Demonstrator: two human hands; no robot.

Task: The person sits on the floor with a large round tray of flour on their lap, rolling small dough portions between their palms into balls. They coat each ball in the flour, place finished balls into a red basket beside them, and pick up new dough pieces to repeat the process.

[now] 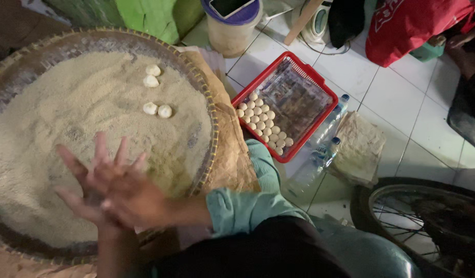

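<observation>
My left hand (88,167) and my right hand (137,198) are pressed palm to palm, fingers spread and blurred, over the near part of a big round woven tray (212,118). Anything between the palms is hidden. The tray is filled with a pale grainy bed of seeds or crumbs (67,108). Several small white dough balls (157,109) lie on that bed at the far side, apart from my hands. To the right, on the tiled floor, a red plastic basket (312,74) holds neat rows of the same white balls (263,123) at its near-left end.
Brown paper (232,154) lies under the tray's right edge. Two plastic bottles (325,139) and a crumpled paper bag (358,146) lie beside the basket. A bicycle wheel (417,216) is at lower right. A white tub (232,28), a red bag (412,25) and green cloth (155,15) are farther back.
</observation>
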